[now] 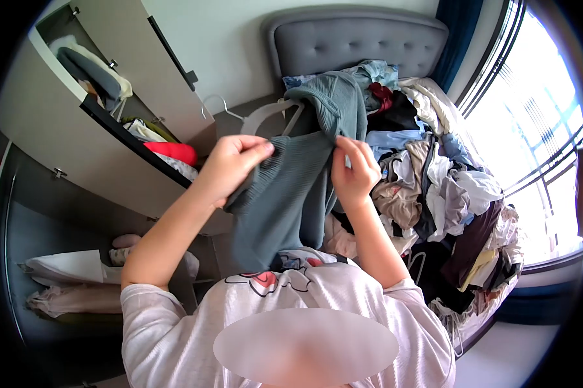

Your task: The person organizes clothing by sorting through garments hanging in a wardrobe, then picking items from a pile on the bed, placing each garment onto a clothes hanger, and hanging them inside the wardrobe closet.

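A grey-green ribbed sweater (291, 174) hangs between my two hands, spread in front of my chest. My left hand (234, 165) pinches its ribbed edge between thumb and fingers. On the other side, my right hand (356, 169) is closed on the knit, fingertips gathered at a fold. A pale clothes hanger (259, 119) shows behind the fabric at the upper left, its metal hook pointing left; part of it is hidden by the sweater. One section of the sweater stretches up and away toward the bed, past the hanger.
Piled clothes (433, 181) cover the bed to the right, below a grey padded headboard (359, 42). At left, the wardrobe doors (120, 126) stand open, with clothes on the shelves inside. A white hanger (418, 265) lies by the pile's near edge. A bright window (530, 123) is at far right.
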Available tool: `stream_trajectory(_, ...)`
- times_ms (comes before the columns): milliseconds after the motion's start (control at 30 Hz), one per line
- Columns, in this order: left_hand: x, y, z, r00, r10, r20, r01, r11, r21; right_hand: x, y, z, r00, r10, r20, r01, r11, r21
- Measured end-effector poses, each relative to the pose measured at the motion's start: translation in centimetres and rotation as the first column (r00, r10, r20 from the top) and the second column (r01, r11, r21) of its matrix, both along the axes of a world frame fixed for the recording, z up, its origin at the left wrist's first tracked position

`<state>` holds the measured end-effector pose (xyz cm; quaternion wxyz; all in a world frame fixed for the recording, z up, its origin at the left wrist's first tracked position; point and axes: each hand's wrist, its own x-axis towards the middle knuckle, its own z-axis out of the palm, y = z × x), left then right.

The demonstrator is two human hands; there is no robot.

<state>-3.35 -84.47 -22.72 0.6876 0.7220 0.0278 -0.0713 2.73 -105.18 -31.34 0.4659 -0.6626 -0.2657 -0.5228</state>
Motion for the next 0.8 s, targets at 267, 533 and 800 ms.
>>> stream_trajectory(267, -0.4, -2.1, -0.6, 0.99, -0.034, 0.136, 0.04, 0.998, -0.045, 0.1, -1.0, -0.5, 0.982, 0.055, -0.182, -0.045, 0.997, 0.056)
stream_trajectory(533, -0.5, 1.1, 1.0, 0.951, -0.172, 0.255, 0.088, 0.946, 0.312, 0.8, -2.3, -3.2, 0.117, 0.923, -0.367, -0.361, 0.383, 0.85)
stream_trajectory(800, -1.2, 2.2, 1.6, 0.96, -0.135, 0.246, 0.077, 0.969, 0.234, -0.5, -2.7, -2.1, -0.033, 0.914, -0.404, -0.506, 0.334, 0.795)
